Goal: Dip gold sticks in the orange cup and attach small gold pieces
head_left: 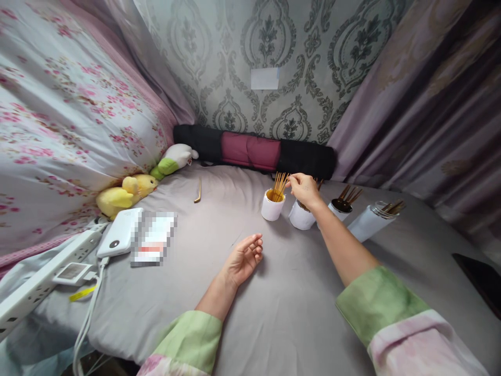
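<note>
My right hand (304,189) is closed in a pinch at the upper end of a thin wooden stick, beside the bundle of thin sticks (278,187) standing in a white cup (273,210). A second white cup (300,216) sits under my right hand, and the hand partly hides it. To the right stand a third cup with a dark inside (341,205) holding brown sticks, and a tilted white jar (368,222) with more sticks in its mouth. My left hand (243,260) rests palm up on the grey sheet (282,313), fingers loosely curled and nothing in them.
A small golden hooked tool (198,190) lies left of the cups. Further left are a power bank (122,232), a blurred-out flat object (154,239), a power strip (50,274) and plush toys (129,195). A black and maroon roll (250,150) lies along the wall.
</note>
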A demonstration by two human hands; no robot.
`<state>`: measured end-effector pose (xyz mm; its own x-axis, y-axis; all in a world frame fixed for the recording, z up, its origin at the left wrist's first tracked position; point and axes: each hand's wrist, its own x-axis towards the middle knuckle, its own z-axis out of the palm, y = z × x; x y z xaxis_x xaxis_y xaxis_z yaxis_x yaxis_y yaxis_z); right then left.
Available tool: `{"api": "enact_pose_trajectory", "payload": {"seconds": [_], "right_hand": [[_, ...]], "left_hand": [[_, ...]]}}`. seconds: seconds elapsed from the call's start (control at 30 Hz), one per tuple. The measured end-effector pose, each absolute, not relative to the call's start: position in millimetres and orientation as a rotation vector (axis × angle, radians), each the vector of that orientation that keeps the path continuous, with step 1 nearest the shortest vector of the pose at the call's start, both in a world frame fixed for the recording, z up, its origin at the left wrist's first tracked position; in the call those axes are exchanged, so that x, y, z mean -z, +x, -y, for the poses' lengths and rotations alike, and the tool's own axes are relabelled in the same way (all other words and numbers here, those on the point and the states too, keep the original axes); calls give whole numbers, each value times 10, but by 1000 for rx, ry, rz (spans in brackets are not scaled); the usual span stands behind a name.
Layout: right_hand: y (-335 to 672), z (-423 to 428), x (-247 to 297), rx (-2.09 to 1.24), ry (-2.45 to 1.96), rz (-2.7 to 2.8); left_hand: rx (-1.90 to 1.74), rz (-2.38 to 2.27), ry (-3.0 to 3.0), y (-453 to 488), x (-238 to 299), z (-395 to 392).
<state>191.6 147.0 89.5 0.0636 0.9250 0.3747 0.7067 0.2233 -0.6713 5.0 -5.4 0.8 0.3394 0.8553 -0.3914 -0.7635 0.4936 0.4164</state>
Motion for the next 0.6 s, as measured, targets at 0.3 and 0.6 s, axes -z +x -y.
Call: {"api": "enact_pose_trajectory", "payload": {"seconds": [0.3,0.6], "right_hand": [[1894,-1421,-923,-386,-1546,1667],[1916,-1440,-883,-385,-1569,1663]], "left_hand": [[-1060,-623,166,48,-26,54],[-1062,-631,167,49,-24,56]]}}
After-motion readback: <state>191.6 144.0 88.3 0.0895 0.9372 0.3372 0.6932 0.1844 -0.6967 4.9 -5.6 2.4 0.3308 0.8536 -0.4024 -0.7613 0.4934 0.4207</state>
